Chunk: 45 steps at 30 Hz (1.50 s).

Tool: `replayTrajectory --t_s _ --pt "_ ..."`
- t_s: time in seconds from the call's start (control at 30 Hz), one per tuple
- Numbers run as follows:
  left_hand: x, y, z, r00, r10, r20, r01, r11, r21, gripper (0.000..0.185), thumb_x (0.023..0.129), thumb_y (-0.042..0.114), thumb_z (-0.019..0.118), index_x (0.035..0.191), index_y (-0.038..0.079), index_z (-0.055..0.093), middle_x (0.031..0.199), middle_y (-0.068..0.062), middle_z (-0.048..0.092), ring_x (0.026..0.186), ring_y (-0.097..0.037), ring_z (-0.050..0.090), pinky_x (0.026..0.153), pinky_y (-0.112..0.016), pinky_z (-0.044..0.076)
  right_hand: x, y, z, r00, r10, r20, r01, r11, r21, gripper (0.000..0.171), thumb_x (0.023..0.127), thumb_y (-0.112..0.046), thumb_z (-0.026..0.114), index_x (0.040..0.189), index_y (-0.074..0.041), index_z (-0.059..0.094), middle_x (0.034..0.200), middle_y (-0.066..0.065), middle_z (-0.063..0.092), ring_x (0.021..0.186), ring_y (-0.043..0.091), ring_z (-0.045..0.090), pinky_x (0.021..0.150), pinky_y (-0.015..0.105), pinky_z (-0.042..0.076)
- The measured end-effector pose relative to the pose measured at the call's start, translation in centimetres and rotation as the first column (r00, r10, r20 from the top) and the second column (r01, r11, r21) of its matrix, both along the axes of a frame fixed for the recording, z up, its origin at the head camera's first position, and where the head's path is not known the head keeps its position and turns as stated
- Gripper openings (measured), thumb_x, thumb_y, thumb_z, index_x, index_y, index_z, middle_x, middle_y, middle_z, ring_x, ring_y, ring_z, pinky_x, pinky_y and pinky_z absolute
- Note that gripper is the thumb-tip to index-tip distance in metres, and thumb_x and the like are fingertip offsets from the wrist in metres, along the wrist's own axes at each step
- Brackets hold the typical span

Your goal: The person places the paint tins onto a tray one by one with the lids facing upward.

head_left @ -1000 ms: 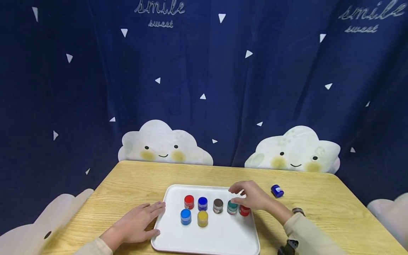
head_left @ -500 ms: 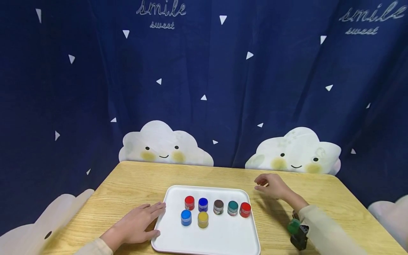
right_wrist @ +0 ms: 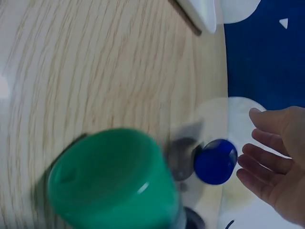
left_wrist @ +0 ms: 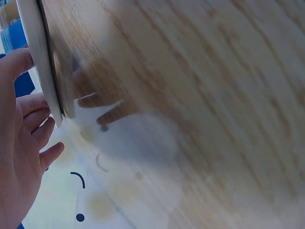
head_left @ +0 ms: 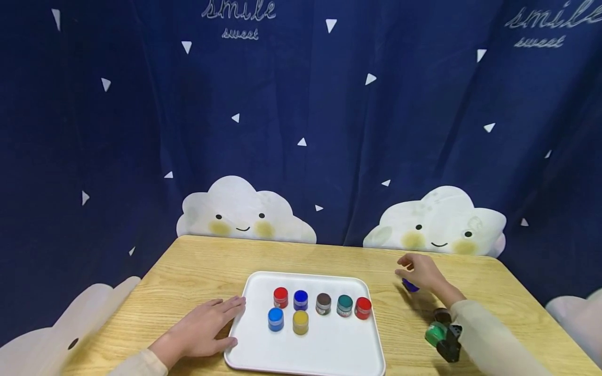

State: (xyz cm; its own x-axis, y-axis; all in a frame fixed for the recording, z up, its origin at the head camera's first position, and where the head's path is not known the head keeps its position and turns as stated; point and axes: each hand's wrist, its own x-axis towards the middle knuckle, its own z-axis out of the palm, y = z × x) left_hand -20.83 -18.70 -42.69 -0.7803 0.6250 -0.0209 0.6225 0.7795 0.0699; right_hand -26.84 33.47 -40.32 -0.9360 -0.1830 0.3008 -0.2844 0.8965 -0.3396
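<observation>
My right hand [head_left: 420, 270] hovers at the back right of the table, over a dark blue paint jar [head_left: 410, 285] that it partly hides. In the right wrist view the blue jar [right_wrist: 215, 162] stands out just beyond the loosely spread fingertips, and the right hand [right_wrist: 276, 162] holds nothing. My left hand [head_left: 202, 328] rests at the left edge of a white tray [head_left: 329, 350], fingers extended onto its rim. On the tray are a back row of red, blue, brown, green and red jars, with a light blue jar [head_left: 275, 319] and a yellow jar [head_left: 300, 322] in front.
Right of the tray, a green jar [head_left: 436, 333] and a brown-lidded jar [head_left: 442, 315] are by my right forearm. A black device [head_left: 450, 343] sits under that wrist. A dark blue curtain [head_left: 301, 104] with clouds hangs behind the wooden table [head_left: 226, 256].
My right hand has moved from above the green and red jars on the tray, off to the right, to the blue jar on the table. The left hand has stayed put.
</observation>
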Motion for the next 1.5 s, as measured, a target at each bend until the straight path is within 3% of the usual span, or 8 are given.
replayTrajectory --t_s 0.23,0.47,0.7,0.93,1.13,1.5 --pt "0.0 0.1 0.1 1.0 0.004 0.005 -0.004 1.0 -0.005 0.07 0.087 0.052 0.059 0.143 0.012 0.047 0.149 -0.002 0.047 0.135 -0.021 0.048 0.109 -0.05 0.042 -0.1 1.2 -0.6 0.995 -0.074 0.072 0.072 0.997 0.027 0.031 0.081 -0.015 0.072 0.098 0.009 0.067 0.091 0.024 0.069 0.081 0.035 0.067 0.071 0.044 0.057" --pt "0.1 0.0 0.1 1.0 0.003 0.002 -0.003 1.0 -0.007 0.07 0.087 0.052 0.059 0.143 0.011 0.047 0.149 -0.003 0.047 0.135 -0.022 0.048 0.109 -0.05 0.042 0.3 1.2 -0.4 0.965 -0.16 0.207 0.149 0.987 0.065 0.035 0.084 -0.02 0.07 0.096 0.013 0.066 0.084 0.02 0.069 0.077 0.028 0.065 0.069 0.04 0.056" --pt "0.1 0.2 0.3 1.0 0.009 0.013 -0.009 1.0 -0.006 0.07 0.086 0.052 0.06 0.142 0.012 0.047 0.149 -0.003 0.047 0.135 -0.022 0.048 0.109 -0.05 0.041 0.2 1.1 -0.5 0.966 -0.159 0.202 0.148 0.987 0.065 0.028 0.08 -0.021 0.073 0.088 0.006 0.071 0.078 0.013 0.071 0.071 0.021 0.064 0.064 0.035 0.054" --pt "0.0 0.1 0.1 1.0 0.006 0.013 -0.006 1.0 -0.007 0.07 0.087 0.052 0.059 0.142 0.012 0.047 0.149 -0.003 0.047 0.134 -0.022 0.048 0.109 -0.05 0.042 0.6 0.1 -0.3 0.985 -0.08 0.152 0.075 0.996 0.041 0.026 0.075 -0.02 0.078 0.083 0.003 0.072 0.074 0.009 0.071 0.068 0.017 0.063 0.064 0.033 0.053" --pt "-0.1 0.1 0.0 1.0 0.002 0.003 -0.002 1.0 -0.002 0.071 0.086 0.053 0.059 0.142 0.012 0.047 0.148 -0.003 0.049 0.134 -0.021 0.049 0.109 -0.05 0.042 1.2 -1.1 0.2 0.987 -0.013 0.159 0.012 1.0 0.009 0.027 0.075 -0.021 0.079 0.087 0.003 0.073 0.078 0.01 0.073 0.07 0.017 0.066 0.064 0.031 0.055" --pt "0.0 0.1 0.1 1.0 0.005 0.011 -0.005 1.0 -0.003 0.072 0.086 0.054 0.059 0.143 0.012 0.047 0.149 -0.003 0.048 0.135 -0.021 0.048 0.109 -0.05 0.042 2.5 -3.2 1.6 0.965 0.164 0.204 -0.156 0.986 -0.051 0.031 0.075 -0.019 0.079 0.094 0.005 0.072 0.083 0.009 0.074 0.073 0.014 0.067 0.062 0.02 0.054"
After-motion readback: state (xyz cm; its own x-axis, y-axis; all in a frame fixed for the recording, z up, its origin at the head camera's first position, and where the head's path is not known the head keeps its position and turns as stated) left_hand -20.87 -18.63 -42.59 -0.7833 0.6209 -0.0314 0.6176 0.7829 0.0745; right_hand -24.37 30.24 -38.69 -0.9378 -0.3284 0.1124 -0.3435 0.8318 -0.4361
